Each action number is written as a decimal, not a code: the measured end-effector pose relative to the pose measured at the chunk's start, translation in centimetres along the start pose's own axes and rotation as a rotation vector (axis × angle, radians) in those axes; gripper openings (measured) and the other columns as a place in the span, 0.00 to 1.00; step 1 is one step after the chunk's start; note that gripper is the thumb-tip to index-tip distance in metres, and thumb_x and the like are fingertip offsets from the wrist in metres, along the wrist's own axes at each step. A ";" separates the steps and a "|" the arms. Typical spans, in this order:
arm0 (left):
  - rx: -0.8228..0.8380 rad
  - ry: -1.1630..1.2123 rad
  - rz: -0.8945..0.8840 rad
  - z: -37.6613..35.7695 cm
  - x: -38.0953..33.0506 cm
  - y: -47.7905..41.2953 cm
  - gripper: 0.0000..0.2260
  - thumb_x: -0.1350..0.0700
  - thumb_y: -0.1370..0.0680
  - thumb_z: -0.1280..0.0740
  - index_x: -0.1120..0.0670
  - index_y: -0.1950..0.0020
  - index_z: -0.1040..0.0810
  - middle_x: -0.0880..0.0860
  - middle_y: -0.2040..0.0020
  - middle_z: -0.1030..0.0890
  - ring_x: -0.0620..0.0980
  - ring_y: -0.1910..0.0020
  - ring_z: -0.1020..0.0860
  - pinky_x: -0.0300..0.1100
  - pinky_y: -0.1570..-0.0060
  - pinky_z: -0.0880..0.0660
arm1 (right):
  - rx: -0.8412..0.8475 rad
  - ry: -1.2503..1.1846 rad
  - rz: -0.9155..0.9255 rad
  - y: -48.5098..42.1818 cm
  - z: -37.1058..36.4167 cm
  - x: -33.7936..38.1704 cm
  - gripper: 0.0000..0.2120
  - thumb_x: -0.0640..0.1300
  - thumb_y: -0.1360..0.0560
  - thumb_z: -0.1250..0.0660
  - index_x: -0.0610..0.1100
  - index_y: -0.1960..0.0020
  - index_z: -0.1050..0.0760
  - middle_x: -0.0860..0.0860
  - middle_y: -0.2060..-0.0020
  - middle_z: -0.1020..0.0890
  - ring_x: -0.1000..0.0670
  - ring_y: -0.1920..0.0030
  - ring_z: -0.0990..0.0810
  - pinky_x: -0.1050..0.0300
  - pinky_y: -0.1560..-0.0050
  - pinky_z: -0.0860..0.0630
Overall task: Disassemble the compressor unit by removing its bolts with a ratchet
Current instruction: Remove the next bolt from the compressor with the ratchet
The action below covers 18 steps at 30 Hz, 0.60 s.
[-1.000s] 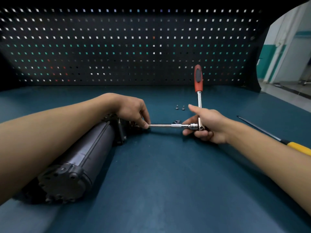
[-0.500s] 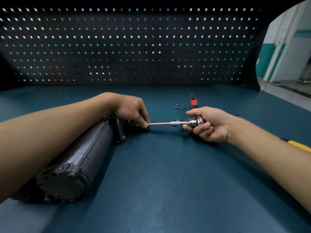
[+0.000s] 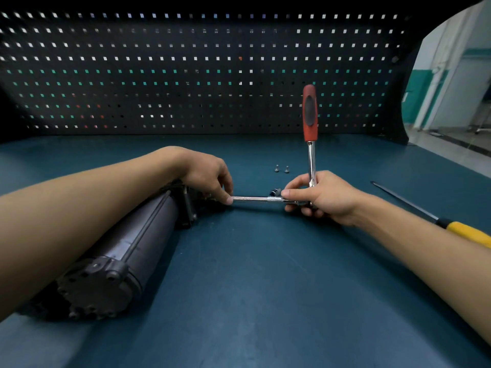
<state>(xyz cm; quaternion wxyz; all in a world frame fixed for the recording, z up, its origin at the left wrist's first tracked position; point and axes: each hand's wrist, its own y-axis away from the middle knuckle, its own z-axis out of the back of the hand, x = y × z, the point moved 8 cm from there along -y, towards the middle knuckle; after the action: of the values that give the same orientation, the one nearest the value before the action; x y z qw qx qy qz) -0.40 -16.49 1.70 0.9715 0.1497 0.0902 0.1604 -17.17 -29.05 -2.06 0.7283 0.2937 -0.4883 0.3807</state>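
A dark cylindrical compressor unit [image 3: 125, 251] lies on the blue bench, its bolted end cap toward me. A chrome extension bar [image 3: 255, 199] runs level from its far end to the ratchet. My left hand [image 3: 210, 176] rests over that far end and pinches the bar's left end. My right hand [image 3: 324, 197] grips the ratchet head and shaft. The ratchet's red handle [image 3: 309, 112] stands upright. Two loose bolts [image 3: 281, 169] lie on the bench just behind the bar. The bolt under the socket is hidden by my left hand.
A yellow-handled screwdriver [image 3: 435, 221] lies to the right, partly under my right forearm. A small dark socket [image 3: 275, 192] sits just behind the bar. A black pegboard [image 3: 186, 75] walls the back. The bench edge and an open doorway lie at far right.
The ratchet handle was upright a second ago, swung down and away half a second ago, and stands upright again now. My left hand has stayed on the bar.
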 end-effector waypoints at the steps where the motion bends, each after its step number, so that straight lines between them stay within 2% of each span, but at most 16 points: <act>1: 0.004 -0.001 -0.004 0.0 0.0 0.0 0.09 0.44 0.24 0.28 0.46 0.47 0.16 0.45 0.56 0.14 0.48 0.55 0.17 0.37 0.55 0.24 | -0.005 0.015 0.031 0.0 0.0 0.1 0.05 0.45 0.26 0.25 0.45 0.56 0.19 0.44 0.64 0.14 0.55 0.77 0.29 0.65 0.79 0.37; 5: 0.023 -0.031 -0.018 -0.1 -0.2 0.0 0.09 0.47 0.25 0.26 0.45 0.47 0.18 0.44 0.56 0.15 0.45 0.57 0.19 0.37 0.54 0.25 | -0.024 0.059 0.176 -0.1 0.2 0.8 0.03 0.42 0.26 0.24 0.45 0.58 0.17 0.44 0.65 0.14 0.54 0.76 0.27 0.66 0.77 0.33; 8: 0.034 -0.057 -0.011 -0.1 -0.2 -0.1 0.11 0.54 0.27 0.24 0.44 0.47 0.18 0.44 0.54 0.15 0.44 0.57 0.20 0.37 0.55 0.25 | -0.005 0.080 0.235 -0.2 0.3 0.9 0.04 0.39 0.27 0.24 0.46 0.59 0.16 0.46 0.65 0.14 0.55 0.74 0.26 0.66 0.74 0.31; 12: 0.036 -0.106 -0.004 0.0 -0.4 -0.1 0.16 0.64 0.28 0.29 0.46 0.46 0.17 0.45 0.55 0.15 0.40 0.63 0.22 0.34 0.61 0.27 | -0.002 0.051 0.215 -0.5 0.5 0.6 0.08 0.39 0.26 0.24 0.50 0.61 0.15 0.46 0.64 0.14 0.55 0.73 0.26 0.65 0.76 0.33; 18: -0.014 -0.111 -0.040 0.4 -0.7 -0.2 0.22 0.66 0.30 0.31 0.45 0.42 0.16 0.46 0.56 0.15 0.42 0.63 0.22 0.32 0.64 0.27 | -0.002 -0.064 0.122 -0.9 1.3 -0.1 0.04 0.37 0.26 0.25 0.44 0.57 0.18 0.45 0.65 0.14 0.56 0.74 0.26 0.65 0.76 0.31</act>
<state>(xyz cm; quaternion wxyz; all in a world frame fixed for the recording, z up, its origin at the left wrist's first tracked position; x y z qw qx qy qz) -0.90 -17.01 2.12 0.9790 0.1496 0.0380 0.1330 -17.01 -30.59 -1.71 0.6882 0.2747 -0.5285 0.4143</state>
